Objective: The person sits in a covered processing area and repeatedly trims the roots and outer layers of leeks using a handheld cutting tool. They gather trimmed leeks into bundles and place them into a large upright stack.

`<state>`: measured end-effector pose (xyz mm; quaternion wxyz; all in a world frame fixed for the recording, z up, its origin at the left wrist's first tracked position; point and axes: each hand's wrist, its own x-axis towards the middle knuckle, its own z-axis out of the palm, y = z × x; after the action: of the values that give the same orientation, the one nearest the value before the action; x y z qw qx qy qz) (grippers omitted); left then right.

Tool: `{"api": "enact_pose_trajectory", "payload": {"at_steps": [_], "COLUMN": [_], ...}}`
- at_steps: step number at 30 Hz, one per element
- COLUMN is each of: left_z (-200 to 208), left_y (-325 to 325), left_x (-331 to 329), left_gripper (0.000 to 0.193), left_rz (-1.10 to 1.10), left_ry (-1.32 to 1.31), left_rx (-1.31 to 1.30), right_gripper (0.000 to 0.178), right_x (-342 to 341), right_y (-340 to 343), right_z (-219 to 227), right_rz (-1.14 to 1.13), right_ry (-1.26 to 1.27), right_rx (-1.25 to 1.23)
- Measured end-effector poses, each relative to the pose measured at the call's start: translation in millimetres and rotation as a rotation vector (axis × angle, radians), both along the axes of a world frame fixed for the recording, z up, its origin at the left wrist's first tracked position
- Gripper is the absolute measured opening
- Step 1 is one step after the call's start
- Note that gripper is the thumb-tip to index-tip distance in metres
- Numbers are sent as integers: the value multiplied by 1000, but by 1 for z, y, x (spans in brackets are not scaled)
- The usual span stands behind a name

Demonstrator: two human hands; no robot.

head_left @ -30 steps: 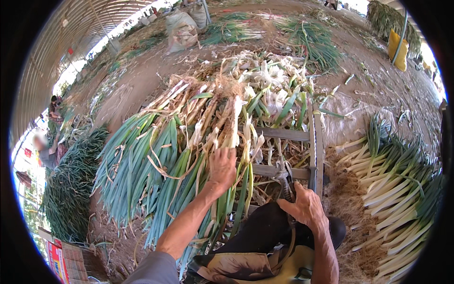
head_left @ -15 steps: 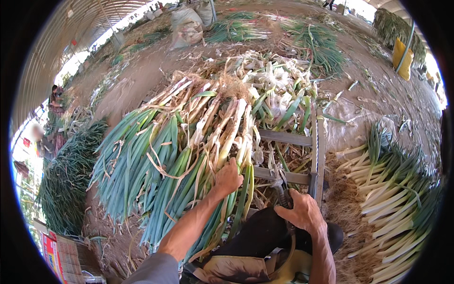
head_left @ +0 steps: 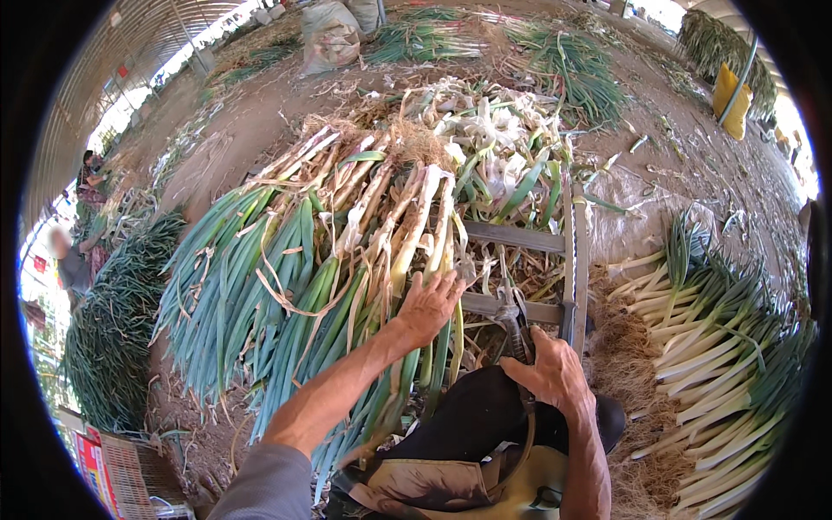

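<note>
A big heap of long green onions (head_left: 299, 251) lies in front of me, roots pointing away and green leaves toward me. My left hand (head_left: 429, 305) rests on the nearest stalks at the heap's right edge, fingers stretched apart and not wrapped round any. In my right hand (head_left: 555, 371) is a grey air gun (head_left: 515, 328), its thin nozzle pointing away from me. From its lower end a hose (head_left: 530, 433) runs down past my leg. My fingers hide part of its handle.
A metal frame (head_left: 574, 260) with crossbars stands under the heap. Pale peelings (head_left: 507, 143) pile up beyond it. Cleaned green onions (head_left: 711, 390) lie in a row at right, another leafy pile (head_left: 121, 334) at left. A crate (head_left: 130, 472) sits lower left; people are at far left.
My left hand has opened from a closed grip on the stalks and moved slightly up and right. My right hand still holds the air gun, with little movement.
</note>
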<state>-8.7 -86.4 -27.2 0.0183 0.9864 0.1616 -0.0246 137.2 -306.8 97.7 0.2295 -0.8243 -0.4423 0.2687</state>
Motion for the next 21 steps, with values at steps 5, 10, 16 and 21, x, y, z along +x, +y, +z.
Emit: {"api": "enact_pose_trajectory", "payload": {"at_steps": [5, 10, 16, 21], "left_z": [-6, -3, 73, 136], "left_y": [21, 37, 60, 148], "left_x": [19, 35, 70, 115], "left_gripper": [58, 10, 10, 30], "left_rz": [-141, -300, -8, 554], "left_ry": [149, 249, 302, -817], "left_rx": [-18, 153, -538, -1008], "right_gripper": [65, 65, 64, 61], "right_x": [1, 3, 9, 7], "right_y": [1, -2, -8, -2], "right_z": [1, -3, -4, 5], "right_rz": [-17, 9, 6, -104], "right_ry": [21, -22, -1, 51], "right_rx": [-21, 30, 11, 106]}}
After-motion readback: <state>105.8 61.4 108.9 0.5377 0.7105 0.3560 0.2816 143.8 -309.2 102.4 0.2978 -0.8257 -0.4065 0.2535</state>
